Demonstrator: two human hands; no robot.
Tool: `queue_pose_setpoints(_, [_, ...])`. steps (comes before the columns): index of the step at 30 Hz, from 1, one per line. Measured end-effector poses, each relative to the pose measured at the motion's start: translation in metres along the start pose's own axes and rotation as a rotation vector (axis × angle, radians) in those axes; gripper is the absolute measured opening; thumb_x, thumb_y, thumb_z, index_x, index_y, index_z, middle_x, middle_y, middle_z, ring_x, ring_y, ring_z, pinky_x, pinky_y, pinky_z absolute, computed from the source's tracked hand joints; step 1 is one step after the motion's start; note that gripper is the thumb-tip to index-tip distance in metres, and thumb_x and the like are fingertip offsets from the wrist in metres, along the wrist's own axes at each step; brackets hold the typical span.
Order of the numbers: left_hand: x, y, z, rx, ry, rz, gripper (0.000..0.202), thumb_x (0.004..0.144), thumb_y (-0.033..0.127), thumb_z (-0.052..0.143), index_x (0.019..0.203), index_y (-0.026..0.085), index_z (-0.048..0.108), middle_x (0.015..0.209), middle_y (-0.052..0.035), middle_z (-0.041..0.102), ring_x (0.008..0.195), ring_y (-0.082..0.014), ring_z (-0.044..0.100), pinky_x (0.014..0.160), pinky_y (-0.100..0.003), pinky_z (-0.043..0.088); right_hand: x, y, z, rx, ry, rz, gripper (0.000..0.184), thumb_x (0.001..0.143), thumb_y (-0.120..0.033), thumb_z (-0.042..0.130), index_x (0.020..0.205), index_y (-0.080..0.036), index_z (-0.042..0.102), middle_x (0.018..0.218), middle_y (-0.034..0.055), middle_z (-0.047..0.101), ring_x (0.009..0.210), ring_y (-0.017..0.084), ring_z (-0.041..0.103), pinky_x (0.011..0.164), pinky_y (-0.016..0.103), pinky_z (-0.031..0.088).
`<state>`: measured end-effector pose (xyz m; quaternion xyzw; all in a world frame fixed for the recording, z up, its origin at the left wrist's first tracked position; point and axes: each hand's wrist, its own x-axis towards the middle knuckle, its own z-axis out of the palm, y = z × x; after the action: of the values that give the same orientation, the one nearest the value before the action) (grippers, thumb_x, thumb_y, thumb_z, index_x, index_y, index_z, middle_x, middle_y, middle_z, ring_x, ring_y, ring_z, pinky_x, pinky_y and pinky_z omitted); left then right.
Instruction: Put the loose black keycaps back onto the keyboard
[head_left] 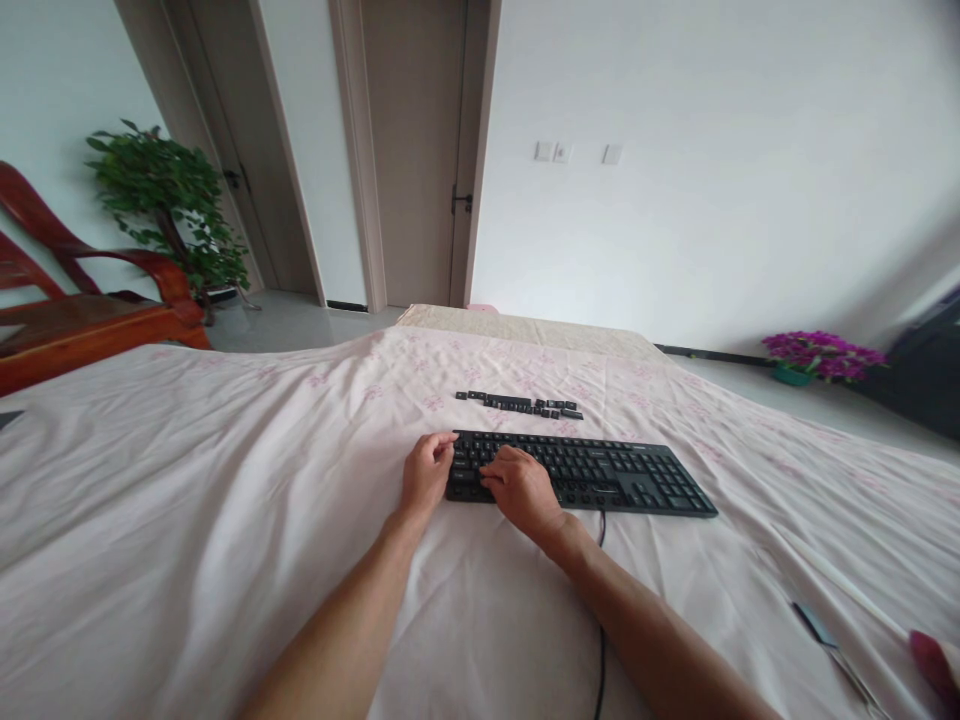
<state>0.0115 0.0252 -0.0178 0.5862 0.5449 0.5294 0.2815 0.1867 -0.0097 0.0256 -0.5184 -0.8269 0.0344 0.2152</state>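
Note:
A black keyboard [637, 478] lies flat on the pale flowered cloth, its cable [602, 580] running from the near edge toward me. My left hand [429, 470] closes around its left end, thumb and fingertips at the upper left corner. Over the left part of the keys, my right hand [517, 482] has its fingers curled in, tips pressed together at the lower left keys. Whatever may be between those tips is hidden. Several small loose keycaps [555, 404] and one long keycap [510, 402] lie in a rough row just beyond the keyboard.
The cloth [225, 500] is wrinkled. At the right lie a thin tool with a dark end [814, 623] and a dark red object [934, 660]. A wooden chair [97, 310] and a leafy plant [165, 190] stand left; purple flowers [821, 352] sit on the floor right.

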Motion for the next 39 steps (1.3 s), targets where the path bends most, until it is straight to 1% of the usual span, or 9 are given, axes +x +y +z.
queue_pose_setpoints(7, [0.000,-0.001,0.001,-0.006,0.004,0.013,0.023,0.080,0.020,0.052,0.098,0.019,0.067,0.102,-0.0058,0.069,0.094,-0.0169,0.064,0.088,-0.031,0.049,-0.001,-0.002,-0.002,-0.067,-0.015,-0.033,0.016,0.086,-0.022,0.056,0.077,-0.023,0.069,0.079,0.0012,0.058,0.080,0.014,0.053,0.074,0.024,0.037])
queue_pose_setpoints(12, [0.001,-0.004,0.002,-0.003,-0.002,0.015,0.024,0.079,0.020,0.052,0.098,0.019,0.067,0.102,-0.0064,0.068,0.095,-0.0176,0.063,0.088,-0.032,0.048,-0.006,-0.012,-0.006,-0.233,-0.025,-0.084,0.019,0.088,-0.018,0.051,0.073,-0.020,0.063,0.079,0.0015,0.056,0.077,0.015,0.050,0.070,0.028,0.033])
queue_pose_setpoints(15, [0.001,-0.005,0.002,-0.006,-0.005,0.012,0.025,0.079,0.019,0.051,0.099,0.018,0.066,0.102,-0.0066,0.068,0.095,-0.0176,0.064,0.088,-0.032,0.048,-0.009,-0.019,-0.006,-0.336,-0.053,-0.132,0.015,0.085,-0.012,0.049,0.082,-0.018,0.063,0.084,0.0038,0.058,0.078,0.017,0.049,0.071,0.031,0.032])
queue_pose_setpoints(19, [0.001,-0.005,0.003,-0.003,0.003,0.012,0.024,0.079,0.020,0.051,0.097,0.019,0.067,0.101,-0.0064,0.069,0.093,-0.0173,0.064,0.087,-0.031,0.049,-0.012,-0.027,-0.007,-0.429,-0.104,-0.170,0.020,0.082,-0.006,0.048,0.091,-0.014,0.063,0.088,0.0076,0.058,0.079,0.020,0.048,0.070,0.034,0.032])
queue_pose_setpoints(28, [0.001,-0.007,0.004,-0.006,0.005,0.022,0.024,0.079,0.021,0.051,0.096,0.019,0.067,0.101,-0.0061,0.069,0.092,-0.0167,0.064,0.086,-0.031,0.049,-0.007,-0.034,-0.015,-0.412,-0.207,-0.201,0.020,0.072,-0.003,0.050,0.083,-0.012,0.064,0.089,0.0091,0.059,0.083,0.021,0.050,0.071,0.035,0.035])
queue_pose_setpoints(31, [0.001,-0.006,0.004,-0.017,0.006,0.018,0.023,0.079,0.021,0.051,0.096,0.019,0.067,0.101,-0.0068,0.069,0.093,-0.0172,0.064,0.087,-0.032,0.048,-0.007,-0.028,-0.023,-0.359,-0.223,-0.188,0.022,0.074,-0.004,0.049,0.086,-0.013,0.065,0.089,0.0083,0.060,0.083,0.019,0.052,0.073,0.032,0.035])
queue_pose_setpoints(34, [0.000,-0.004,0.003,-0.025,0.015,0.003,0.023,0.080,0.021,0.050,0.096,0.018,0.067,0.101,-0.0070,0.068,0.093,-0.0174,0.064,0.087,-0.032,0.048,-0.003,-0.012,-0.031,-0.224,-0.226,-0.112,0.024,0.083,-0.012,0.045,0.087,-0.020,0.067,0.088,0.0045,0.062,0.081,0.016,0.055,0.073,0.026,0.036])
queue_pose_setpoints(36, [0.000,-0.002,0.003,-0.033,0.026,-0.007,0.023,0.080,0.023,0.051,0.096,0.018,0.067,0.100,-0.0068,0.069,0.092,-0.0174,0.064,0.086,-0.031,0.048,0.006,0.003,-0.033,-0.134,-0.183,-0.010,0.027,0.088,-0.019,0.044,0.093,-0.025,0.069,0.092,0.0023,0.064,0.085,0.014,0.057,0.074,0.023,0.037])
queue_pose_setpoints(39, [0.000,0.002,0.002,-0.043,0.043,-0.015,0.022,0.080,0.026,0.053,0.095,0.018,0.067,0.098,-0.0066,0.069,0.091,-0.0178,0.063,0.085,-0.030,0.047,0.028,0.027,-0.033,-0.096,-0.053,0.144,0.028,0.090,-0.027,0.045,0.105,-0.028,0.068,0.101,0.0020,0.065,0.093,0.015,0.057,0.079,0.022,0.037])
